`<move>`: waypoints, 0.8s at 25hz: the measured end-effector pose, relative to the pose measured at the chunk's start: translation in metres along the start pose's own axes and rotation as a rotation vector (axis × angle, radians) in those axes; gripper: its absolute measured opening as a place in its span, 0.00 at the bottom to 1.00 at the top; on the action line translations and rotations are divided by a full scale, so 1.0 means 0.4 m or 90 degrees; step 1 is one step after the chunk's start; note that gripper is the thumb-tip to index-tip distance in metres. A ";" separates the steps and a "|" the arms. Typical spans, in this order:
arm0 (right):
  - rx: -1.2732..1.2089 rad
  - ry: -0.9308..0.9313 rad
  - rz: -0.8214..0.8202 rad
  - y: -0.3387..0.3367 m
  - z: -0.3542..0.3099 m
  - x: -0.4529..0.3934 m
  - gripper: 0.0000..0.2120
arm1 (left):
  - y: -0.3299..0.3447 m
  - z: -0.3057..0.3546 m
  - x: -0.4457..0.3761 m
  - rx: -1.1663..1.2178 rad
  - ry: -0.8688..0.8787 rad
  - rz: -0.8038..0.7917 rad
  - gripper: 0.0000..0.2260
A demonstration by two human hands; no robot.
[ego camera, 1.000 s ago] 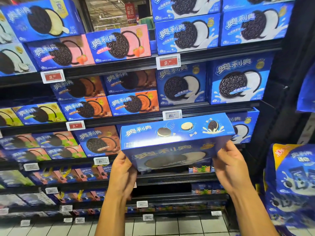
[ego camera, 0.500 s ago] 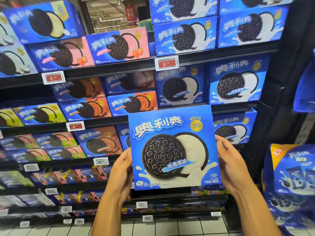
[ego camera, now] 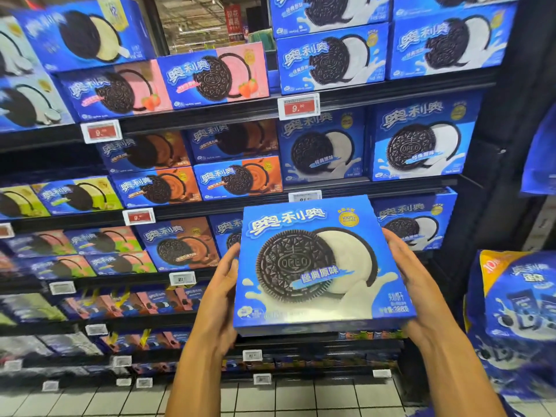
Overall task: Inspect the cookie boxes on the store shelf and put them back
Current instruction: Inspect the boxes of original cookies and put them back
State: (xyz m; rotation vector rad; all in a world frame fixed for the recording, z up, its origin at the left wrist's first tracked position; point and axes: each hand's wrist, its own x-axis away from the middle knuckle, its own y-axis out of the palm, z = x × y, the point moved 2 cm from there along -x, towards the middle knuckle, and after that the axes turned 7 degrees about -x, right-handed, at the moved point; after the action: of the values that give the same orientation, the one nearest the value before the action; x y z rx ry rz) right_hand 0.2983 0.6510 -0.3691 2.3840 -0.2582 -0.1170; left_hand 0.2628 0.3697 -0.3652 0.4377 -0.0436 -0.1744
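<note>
Tipped from top panel to front face: large blue cardboard cookie box point(ego camera: 323, 266), clasped at its side edges by left hand point(ego camera: 221, 291) and right hand point(ego camera: 406, 281), front readable, before black store shelf point(ego camera: 391, 88).

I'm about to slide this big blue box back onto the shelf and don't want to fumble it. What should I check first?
1. Left hand holds the blue cookie box's left edge: ok.
2. Right hand holds its right edge: ok.
3. Front faces you, upright: ok.
4. Dents on the front: none seen, ok.
5. Back panel: cannot tell.
6. Free slot beside the matching box behind: cannot tell, hidden.
</note>
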 end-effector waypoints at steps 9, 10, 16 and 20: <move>0.072 0.081 0.093 0.003 0.007 0.010 0.28 | 0.016 0.005 0.020 -0.139 -0.042 0.093 0.10; 0.093 0.079 0.110 0.002 0.008 0.010 0.28 | 0.012 0.002 0.018 -0.169 -0.043 0.102 0.12; 0.090 0.089 0.093 0.000 0.008 0.026 0.26 | 0.016 0.001 0.026 -0.151 -0.031 0.062 0.07; 0.082 0.078 0.036 -0.003 0.007 0.030 0.18 | -0.004 -0.015 0.023 -0.025 -0.040 0.006 0.15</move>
State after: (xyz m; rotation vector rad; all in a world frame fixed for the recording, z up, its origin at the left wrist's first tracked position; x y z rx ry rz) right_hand 0.3098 0.6475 -0.3720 2.4979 -0.2814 0.0736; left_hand 0.2722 0.3691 -0.3713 0.3933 -0.1032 -0.1792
